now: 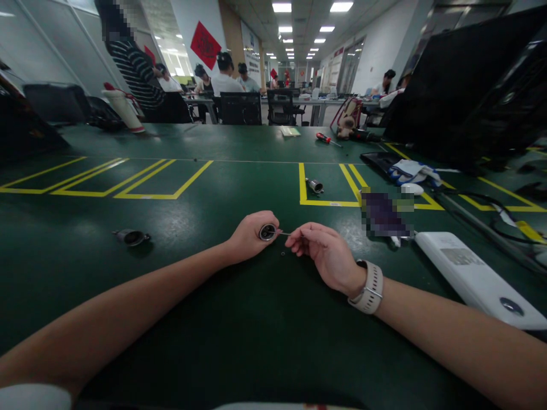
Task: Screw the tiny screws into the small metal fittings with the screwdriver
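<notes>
My left hand (251, 234) is wrapped round a small metal cylinder (267, 232), its hollow round end facing me. From the right, my right hand (318, 250) pinches a thin metal rod (284, 233) whose far end meets the cylinder's side; whether it goes in, I cannot tell. Just below, a tiny ring (282, 253), perhaps a nut or washer, lies on the green table (256, 341). A similar metal cylinder with side lugs (131, 237) lies on its side at the left. Another metal cylinder (315, 185) sits inside a yellow taped box ahead.
At the right lie a white power bank (478, 279), a phone (384, 214), cables (470, 213) and a cloth (414, 172). A red-handled screwdriver (325, 138) is further back. A tumbler (123, 108) stands back left. A person in a striped top (137, 71) stands beyond.
</notes>
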Motion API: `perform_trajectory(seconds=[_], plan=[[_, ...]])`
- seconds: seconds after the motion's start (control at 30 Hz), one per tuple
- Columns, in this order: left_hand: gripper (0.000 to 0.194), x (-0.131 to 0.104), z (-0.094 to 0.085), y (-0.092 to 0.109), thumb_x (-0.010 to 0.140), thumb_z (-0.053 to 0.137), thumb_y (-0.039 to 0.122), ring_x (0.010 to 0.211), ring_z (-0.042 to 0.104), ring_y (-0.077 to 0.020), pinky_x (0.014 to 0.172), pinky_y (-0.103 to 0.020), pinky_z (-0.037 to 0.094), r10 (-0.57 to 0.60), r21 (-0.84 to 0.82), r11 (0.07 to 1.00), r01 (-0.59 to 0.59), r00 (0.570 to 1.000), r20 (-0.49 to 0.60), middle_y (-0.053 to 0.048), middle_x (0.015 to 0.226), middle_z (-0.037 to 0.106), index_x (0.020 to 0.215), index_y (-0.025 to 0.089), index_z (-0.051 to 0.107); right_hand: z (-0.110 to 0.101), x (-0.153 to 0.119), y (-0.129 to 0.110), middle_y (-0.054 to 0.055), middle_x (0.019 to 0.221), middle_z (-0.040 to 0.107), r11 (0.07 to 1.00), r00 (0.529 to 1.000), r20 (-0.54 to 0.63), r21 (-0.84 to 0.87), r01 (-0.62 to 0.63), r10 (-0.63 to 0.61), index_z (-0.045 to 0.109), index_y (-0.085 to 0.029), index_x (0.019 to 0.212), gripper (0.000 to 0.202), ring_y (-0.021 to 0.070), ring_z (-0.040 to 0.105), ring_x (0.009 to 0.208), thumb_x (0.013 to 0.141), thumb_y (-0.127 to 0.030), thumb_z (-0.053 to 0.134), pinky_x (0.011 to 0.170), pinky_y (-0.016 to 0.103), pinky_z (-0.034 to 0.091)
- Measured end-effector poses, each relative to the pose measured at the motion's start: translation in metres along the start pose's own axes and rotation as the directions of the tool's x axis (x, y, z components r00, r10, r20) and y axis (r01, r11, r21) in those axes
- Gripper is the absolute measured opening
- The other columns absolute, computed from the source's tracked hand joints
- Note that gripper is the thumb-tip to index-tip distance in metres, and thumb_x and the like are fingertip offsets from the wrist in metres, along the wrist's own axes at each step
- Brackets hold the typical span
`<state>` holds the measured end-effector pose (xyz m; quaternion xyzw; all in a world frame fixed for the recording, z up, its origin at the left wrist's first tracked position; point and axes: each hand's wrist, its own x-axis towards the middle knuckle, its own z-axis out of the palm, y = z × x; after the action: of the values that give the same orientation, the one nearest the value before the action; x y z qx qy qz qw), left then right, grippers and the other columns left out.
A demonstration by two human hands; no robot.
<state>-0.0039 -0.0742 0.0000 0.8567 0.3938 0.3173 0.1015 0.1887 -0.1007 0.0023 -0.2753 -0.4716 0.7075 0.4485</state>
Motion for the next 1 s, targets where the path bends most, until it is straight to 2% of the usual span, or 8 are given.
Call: perform_trajectory(seconds=[0.17, 0.3, 0.47, 0.67, 1.0], plan=[[0.011, -0.0008, 0.0011, -0.0003, 0.079, 0.053, 0.016, 0.063, 0.049, -0.0122, 0.059, -0.024, 0.037, -0.075, 0.155, 0.985, 0.071, 0.997, 0.017, 0.000, 0.069, 0.053, 0.068, 0.016, 0.050, 0.0014, -0.0041, 0.0045, 0.003, 0.079, 0.066, 0.988, 0.998, -0.007, -0.139, 0.066, -0.067, 0.067, -0.018, 0.076, 0.016, 0.0135, 0.055, 0.070, 0.081, -0.025, 0.053, 0.065, 0.028, 0.041], [0.010, -0.0015, 0.0012, -0.0007, 0.078, 0.053, 0.014, 0.066, 0.050, -0.0137, 0.063, -0.027, 0.038, -0.077, 0.239, 0.969, 0.063, 0.996, 0.050, -0.001, 0.069, 0.054, 0.068, 0.016, 0.051, -0.0001, -0.0034, 0.0055, 0.003, 0.079, 0.066, 0.983, 0.998, 0.019, -0.176, 0.062, -0.059, 0.067, -0.018, 0.077, 0.017, 0.0140, 0.056, 0.071, 0.082, -0.025, 0.052, 0.066, 0.029, 0.041], [0.013, -0.0005, 0.0010, -0.0016, 0.080, 0.053, 0.017, 0.064, 0.049, -0.0127, 0.061, -0.026, 0.037, -0.024, 0.145, 0.989, 0.019, 0.999, 0.035, 0.000, 0.068, 0.052, 0.068, 0.016, 0.050, -0.0015, 0.0007, 0.0025, 0.004, 0.072, 0.066, 0.999, 1.000, -0.007, -0.034, 0.001, -0.002, 0.067, -0.015, 0.070, 0.018, 0.0130, 0.054, 0.065, 0.078, -0.022, 0.053, 0.062, 0.027, 0.040], [0.016, 0.0012, 0.0017, -0.0014, 0.081, 0.053, 0.019, 0.061, 0.047, -0.0112, 0.057, -0.024, 0.036, -0.014, 0.040, 0.999, 0.013, 1.000, 0.017, 0.001, 0.065, 0.049, 0.065, 0.016, 0.048, -0.0005, 0.0004, 0.0016, 0.004, 0.071, 0.066, 1.000, 1.000, -0.011, -0.018, 0.003, -0.004, 0.067, -0.015, 0.069, 0.018, 0.0132, 0.054, 0.063, 0.077, -0.022, 0.053, 0.061, 0.028, 0.039], [0.011, 0.0021, 0.0030, -0.0029, 0.079, 0.053, 0.014, 0.065, 0.050, -0.0130, 0.062, -0.026, 0.038, -0.092, 0.195, 0.978, 0.073, 0.991, 0.093, 0.000, 0.068, 0.053, 0.069, 0.015, 0.052, -0.0011, -0.0009, 0.0056, 0.003, 0.066, 0.064, 0.996, 0.998, -0.034, -0.061, 0.059, -0.061, 0.066, -0.015, 0.065, 0.019, 0.0125, 0.054, 0.061, 0.077, -0.020, 0.052, 0.059, 0.027, 0.040]])
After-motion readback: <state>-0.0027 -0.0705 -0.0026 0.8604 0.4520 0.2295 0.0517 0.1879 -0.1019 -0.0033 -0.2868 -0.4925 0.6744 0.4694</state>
